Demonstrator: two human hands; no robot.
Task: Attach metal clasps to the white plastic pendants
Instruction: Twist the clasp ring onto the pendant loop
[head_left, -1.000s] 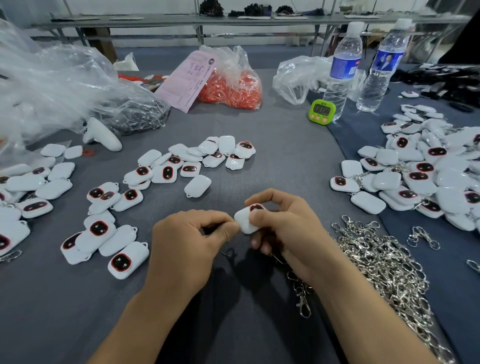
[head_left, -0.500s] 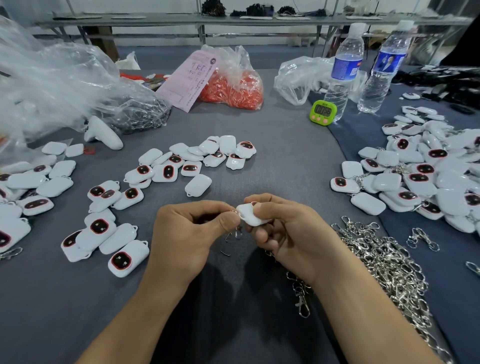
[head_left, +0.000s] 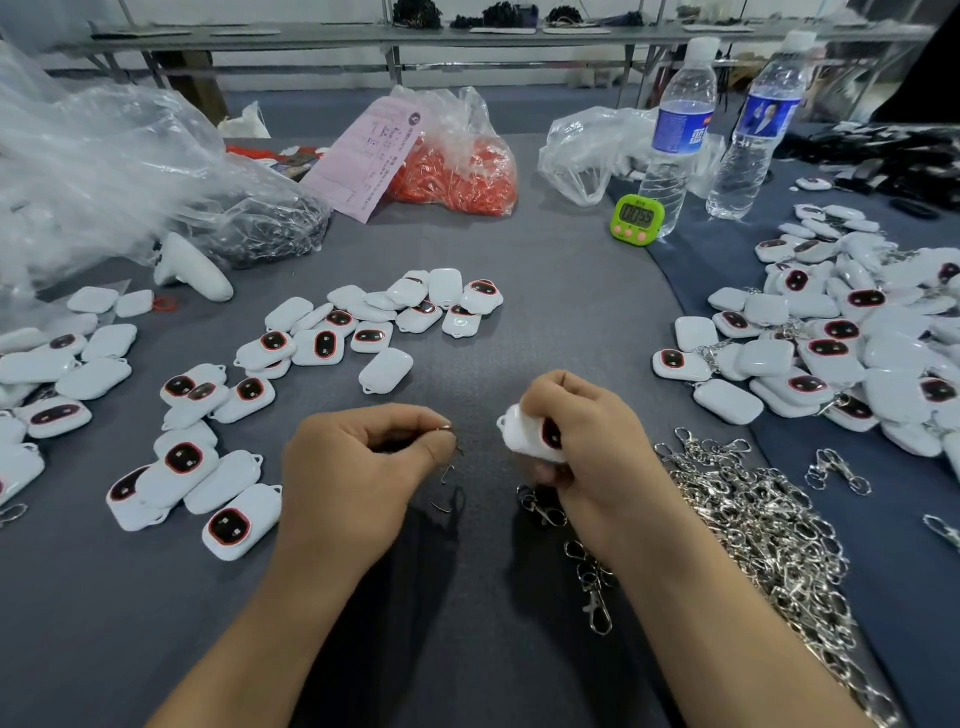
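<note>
My right hand (head_left: 582, 431) grips a white plastic pendant (head_left: 524, 434) with a dark, red-rimmed oval face, its loop end pointing left. A metal clasp chain (head_left: 540, 506) hangs below that hand. My left hand (head_left: 358, 457) pinches a small metal ring (head_left: 445, 427) between thumb and forefinger, a short gap left of the pendant. Two tiny bent wire pieces (head_left: 445, 488) lie on the cloth between my hands. Loose pendants (head_left: 332, 343) without clasps are scattered across the centre and left.
A heap of silver clasps (head_left: 753, 525) lies right of my right arm. Pendants with clasps (head_left: 831, 343) pile up at the right. Behind stand two water bottles (head_left: 675, 135), a green timer (head_left: 638, 217), an orange-filled bag (head_left: 457, 166) and clear plastic bags (head_left: 104, 171).
My hands have drawn apart: the pendant moved right with my right hand, and my left hand now holds the small ring clear of it.
</note>
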